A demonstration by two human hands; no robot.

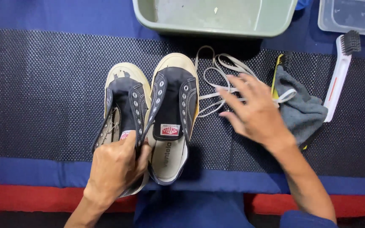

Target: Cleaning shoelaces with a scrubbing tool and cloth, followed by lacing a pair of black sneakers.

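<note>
**Both sneakers unlaced; laces laid aside**

Two dark canvas sneakers are seen side by side on a black mesh mat [43,84], toes pointing toward a grey-green basin [216,17]. The eyelets of both are bare, so the unlacing is judged to be done; the pale laces [220,71] lie loose on the mat just right of the right sneaker [174,109]. No water or scrubbing marks can be made out, so any washing appears not yet begun.

The left sneaker [123,105] is held at its heel and tongue by the left hand [115,169], whose grip is closed around it. The right hand [254,109] hovers over the laces with its fingers spread wide and nothing held; whether the laces are touched cannot be told.

To the right, a grey cloth [303,109] is draped over a yellow-handled brush [277,71], and a white brush with dark bristles [339,71] lies beyond it. A clear plastic box [351,17] stands at the far corner. The cloth and the loose laces lie between the sneakers and the brushes.
</note>
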